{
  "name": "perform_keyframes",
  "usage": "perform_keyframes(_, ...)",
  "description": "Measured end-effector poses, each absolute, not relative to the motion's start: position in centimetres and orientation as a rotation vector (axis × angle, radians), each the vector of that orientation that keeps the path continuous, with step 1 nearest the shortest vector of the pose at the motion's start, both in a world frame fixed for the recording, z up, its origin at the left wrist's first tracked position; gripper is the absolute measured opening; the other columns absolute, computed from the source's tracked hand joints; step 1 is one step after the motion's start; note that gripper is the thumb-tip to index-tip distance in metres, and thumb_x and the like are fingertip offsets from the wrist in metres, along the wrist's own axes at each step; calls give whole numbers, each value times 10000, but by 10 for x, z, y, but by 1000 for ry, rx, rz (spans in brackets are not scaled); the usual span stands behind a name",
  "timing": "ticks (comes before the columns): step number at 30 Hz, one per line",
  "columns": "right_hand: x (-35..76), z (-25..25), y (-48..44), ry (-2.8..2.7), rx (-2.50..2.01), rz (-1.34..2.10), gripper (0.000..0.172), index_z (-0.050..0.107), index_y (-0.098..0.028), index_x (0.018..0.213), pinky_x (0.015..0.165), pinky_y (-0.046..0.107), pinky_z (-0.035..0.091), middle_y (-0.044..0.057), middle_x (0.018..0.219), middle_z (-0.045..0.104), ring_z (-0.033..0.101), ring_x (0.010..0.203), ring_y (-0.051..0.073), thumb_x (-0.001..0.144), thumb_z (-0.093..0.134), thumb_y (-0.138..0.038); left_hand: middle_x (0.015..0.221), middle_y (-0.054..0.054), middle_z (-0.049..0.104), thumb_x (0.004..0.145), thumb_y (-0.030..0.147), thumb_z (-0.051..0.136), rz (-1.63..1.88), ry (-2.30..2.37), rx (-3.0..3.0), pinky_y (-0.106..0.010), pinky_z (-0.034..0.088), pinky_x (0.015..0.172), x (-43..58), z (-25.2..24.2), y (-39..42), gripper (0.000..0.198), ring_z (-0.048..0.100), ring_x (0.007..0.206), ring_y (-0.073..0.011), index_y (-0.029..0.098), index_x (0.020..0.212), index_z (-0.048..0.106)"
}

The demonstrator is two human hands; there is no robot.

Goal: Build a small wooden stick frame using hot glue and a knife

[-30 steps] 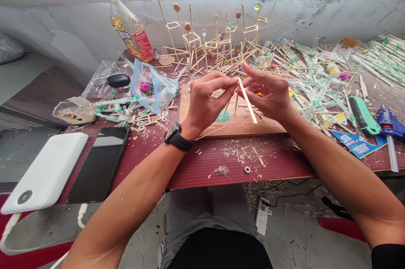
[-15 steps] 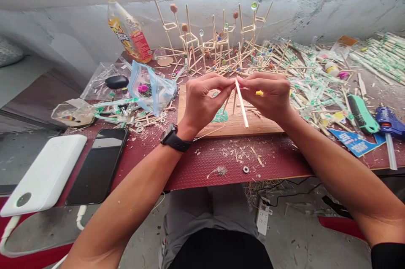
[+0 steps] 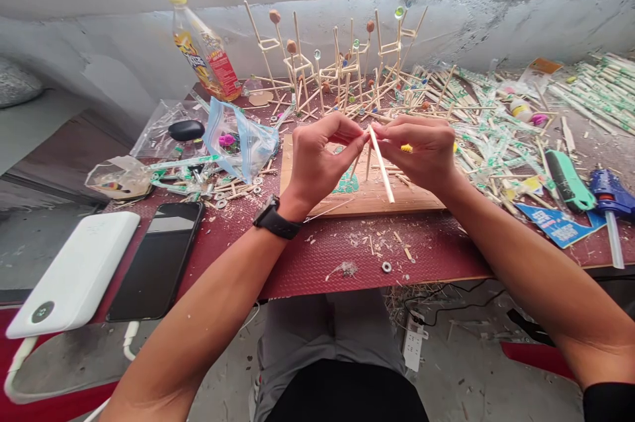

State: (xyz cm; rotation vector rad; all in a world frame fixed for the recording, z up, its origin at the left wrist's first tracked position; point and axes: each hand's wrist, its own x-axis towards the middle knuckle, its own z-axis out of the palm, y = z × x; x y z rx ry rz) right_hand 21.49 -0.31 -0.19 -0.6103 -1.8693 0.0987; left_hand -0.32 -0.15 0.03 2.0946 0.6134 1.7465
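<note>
A small metal washer (image 3: 386, 267) lies near the front edge of the red table (image 3: 307, 266). Past it, over the wooden board (image 3: 421, 201), a wooden stick (image 3: 382, 166) pokes toward the person, its far end between the hands. The left hand (image 3: 325, 156) and right hand (image 3: 421, 149) both pinch it there, fingertips closed. Behind them stand stick frames (image 3: 270, 45), and brown balls (image 3: 291, 46) top some sticks.

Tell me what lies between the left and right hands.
The head view shows a pale wooden stick between the left hand and right hand, other sticks beside it, a board below.
</note>
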Motion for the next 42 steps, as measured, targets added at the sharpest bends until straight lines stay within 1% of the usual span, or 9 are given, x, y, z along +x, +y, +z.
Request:
perform_keyframes(2, 214, -1, -3, -1863, -552, 101, 141, 896, -302, 1078, 591, 307, 535, -2, 917, 872, 684, 673, 124, 966, 838, -238, 899, 2, 855, 1040, 369, 836, 1740, 604, 2059, -269, 714, 749, -3, -1, -1, 134, 813, 787, -126, 241, 1057, 804)
perform_keyframes(5, 214, -1, -2, -1869, -496, 94, 181, 890, -305, 1106, 590, 295, 531, -6, 925, 874, 685, 673, 115, 965, 840, -203, 986, -14, 878, 1034, 310, 841, 1724, 555, 2072, -271, 724, 789, -3, -2, 1, 171, 829, 839, -128, 247, 1194, 835)
perform_keyframes(9, 216, -1, -2, -1882, -550, 91, 151, 892, -296, 1090, 592, 305, 536, 2, 920, 865, 667, 667, 120, 966, 827, -239, 1018, -21, 886, 1029, 229, 827, 1735, 527, 2075, -247, 699, 737, -3, -1, 0, 108, 811, 833, -116, 265, 1115, 881)
perform_keyframes(17, 217, -1, -2, -1884, -572, 110, 138, 897, -304, 1089, 594, 317, 538, 7, 888, 840, 641, 670, 130, 973, 832, -265, 938, -2, 876, 1030, 275, 834, 1737, 559, 2072, -264, 685, 717, -3, 0, -1, 50, 800, 816, -125, 280, 1027, 884)
perform_keyframes(23, 218, -2, 0, -1911, -625, 144, 130, 899, -321, 1084, 635, 354, 583, 21, 936, 849, 689, 744, 162, 998, 805, -345, 945, -8, 868, 1047, 350, 835, 1735, 572, 2079, -298, 695, 732, -2, -2, 1, 99, 798, 850, -146, 280, 989, 873)
perform_keyframes(28, 217, -1, 0, -1892, -572, 156, 119, 903, -331, 1064, 624, 347, 575, 7, 925, 857, 703, 728, 151, 992, 815, -294, 943, -13, 857, 1043, 353, 848, 1742, 521, 2022, -295, 680, 743, 0, -5, 3, 111, 793, 855, -142, 273, 969, 860)
perform_keyframes(33, 218, -3, 1, -1885, -620, 159, 110, 901, -333, 1052, 635, 364, 591, 20, 925, 838, 697, 742, 167, 991, 810, -338, 925, -13, 840, 1053, 379, 837, 1713, 535, 2040, -302, 684, 751, 1, -6, 4, 162, 783, 841, -142, 255, 950, 824)
perform_keyframes(37, 219, -3, 1, -1892, -614, 158, 109, 903, -333, 1052, 637, 365, 592, 21, 919, 830, 686, 734, 165, 992, 812, -332, 913, -19, 843, 1040, 329, 835, 1673, 561, 2039, -294, 695, 768, -1, -7, 4, 145, 790, 837, -140, 228, 940, 808)
perform_keyframes(42, 218, -1, 0, -1878, -616, 138, 115, 904, -315, 1059, 616, 338, 557, 10, 904, 844, 662, 694, 144, 980, 823, -295, 866, -31, 854, 954, 162, 825, 1571, 607, 2094, -269, 681, 740, -6, -7, 5, 61, 796, 778, -134, 178, 901, 799)
